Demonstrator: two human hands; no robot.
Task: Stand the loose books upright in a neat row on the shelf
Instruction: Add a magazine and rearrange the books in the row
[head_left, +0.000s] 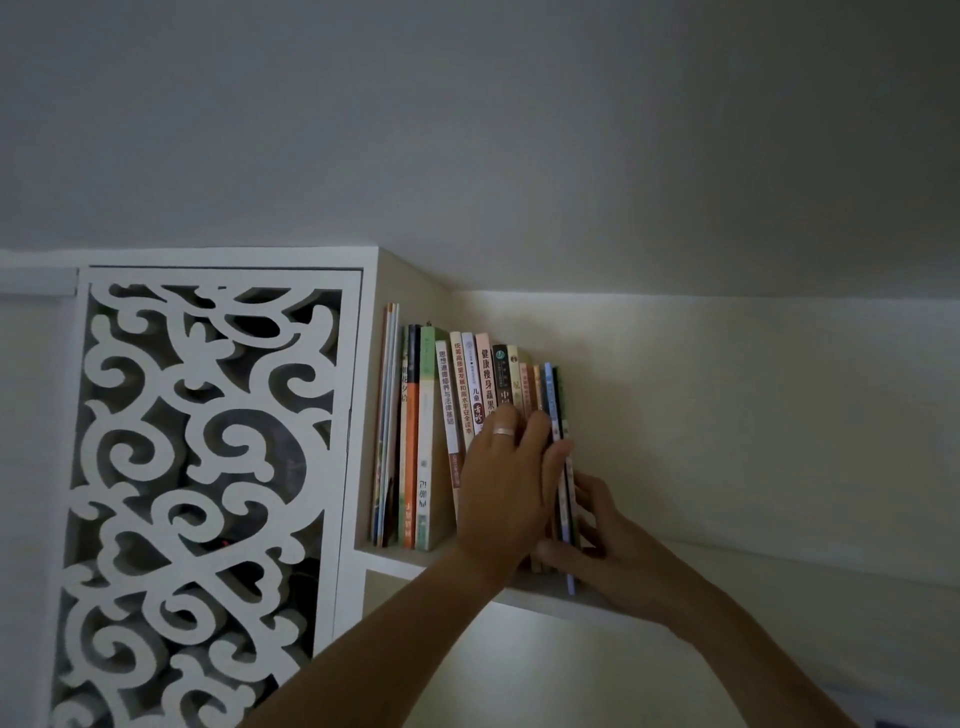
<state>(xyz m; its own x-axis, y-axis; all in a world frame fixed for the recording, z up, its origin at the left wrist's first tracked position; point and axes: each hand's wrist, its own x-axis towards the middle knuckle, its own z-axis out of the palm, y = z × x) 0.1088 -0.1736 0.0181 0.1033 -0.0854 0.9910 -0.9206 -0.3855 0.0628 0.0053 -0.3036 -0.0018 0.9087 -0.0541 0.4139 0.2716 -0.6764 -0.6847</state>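
Books (470, 395) in a row of mixed-colour spines, upright on the white wall shelf (540, 597), packed from the cabinet side toward the right. At the row's right end, thin blue-spined book (557, 441) and thin dark green book (563, 415), side by side, lower ends jutting past the shelf's front edge. Left hand (501, 488), silver ring on one finger, fingers straight and flat against the spines just left of the blue-spined book: an open grip, pressing. Right hand (597, 535) at the row's right end, fingers curled behind the dark green book, thumb under the lower edge: a closed grip on the thin end books. Left of the shelf, white cabinet door with scrolled cut-out fretwork (208, 467). Behind and above, plain pale wall (727, 415) and ceiling (519, 130).
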